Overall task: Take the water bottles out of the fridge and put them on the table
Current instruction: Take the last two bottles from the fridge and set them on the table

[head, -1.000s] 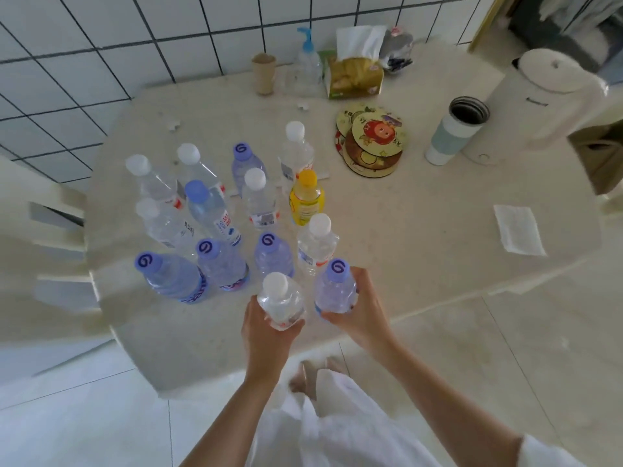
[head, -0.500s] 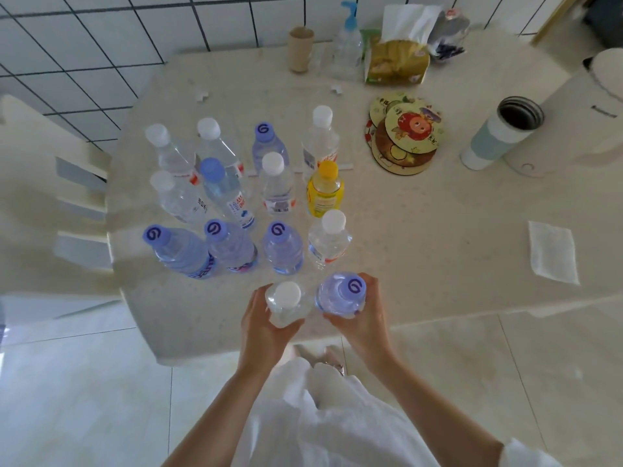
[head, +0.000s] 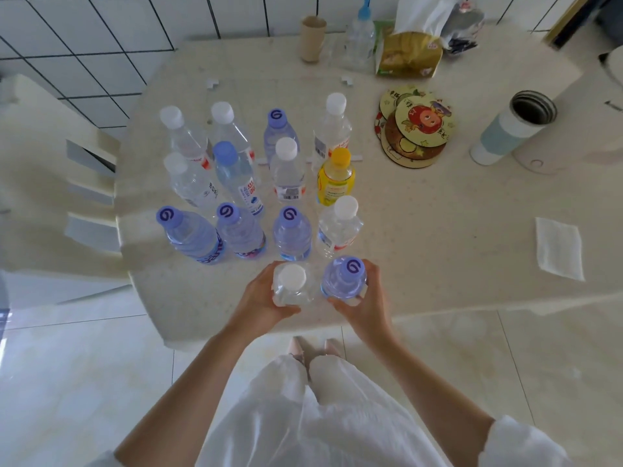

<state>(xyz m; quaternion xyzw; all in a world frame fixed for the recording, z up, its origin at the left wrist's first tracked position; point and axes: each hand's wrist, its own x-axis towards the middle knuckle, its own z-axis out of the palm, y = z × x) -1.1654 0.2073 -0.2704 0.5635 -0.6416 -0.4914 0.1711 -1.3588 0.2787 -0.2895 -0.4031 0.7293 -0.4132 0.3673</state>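
Observation:
Several water bottles stand in rows on the pale stone table (head: 438, 237), with white, blue and purple caps, plus one yellow bottle (head: 334, 178). At the near edge my left hand (head: 261, 303) grips a clear bottle with a white cap (head: 291, 286). Right beside it, my right hand (head: 365, 305) grips a bottle with a purple cap (head: 344, 278). Both held bottles are upright at the front of the group, just before the row of purple-capped bottles (head: 291, 232). No fridge is in view.
A stack of round coasters (head: 414, 126), an open insulated cup (head: 514, 128) and a white kettle (head: 603, 106) sit at the right. A tissue box (head: 409, 52), pump bottle (head: 360, 38) and cardboard roll (head: 312, 38) line the back. A folded napkin (head: 558, 247) lies right. A chair (head: 57, 183) stands left.
Both hands have kept their grip on the two bottles and brought them upright at the table's near edge. The camera has tilted, so the table appears shifted in view.

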